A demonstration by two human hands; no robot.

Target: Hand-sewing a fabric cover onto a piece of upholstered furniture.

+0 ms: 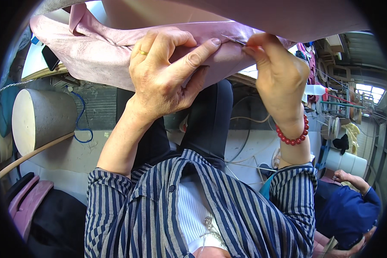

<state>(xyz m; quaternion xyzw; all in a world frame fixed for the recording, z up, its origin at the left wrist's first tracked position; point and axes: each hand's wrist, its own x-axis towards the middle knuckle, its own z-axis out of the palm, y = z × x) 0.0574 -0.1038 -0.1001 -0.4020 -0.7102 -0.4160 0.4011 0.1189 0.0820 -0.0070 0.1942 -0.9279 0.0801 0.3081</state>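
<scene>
Pink velvety fabric [99, 45] stretches across the top of the view over a bulky padded form. My left hand [165, 71], with a gold ring, grips it; the index finger is stretched along a fold, its tip pressing beside the stitching spot, and the other fingers curl over the cloth. Just right of that fingertip, a thin needle [234, 40] lies slanted at the fabric's fold. My right hand [279, 64], a red bead bracelet at its wrist, pinches the needle's right end between thumb and index finger. Whether thread runs from it is too fine to tell.
A dark phone [50, 58] lies on the table at left. Below it are a pale round drum [43, 120], a wooden stick and a blue cord [82, 116]. A white bottle [315, 90] stands at right. A co-worker in blue [350, 210] sits lower right.
</scene>
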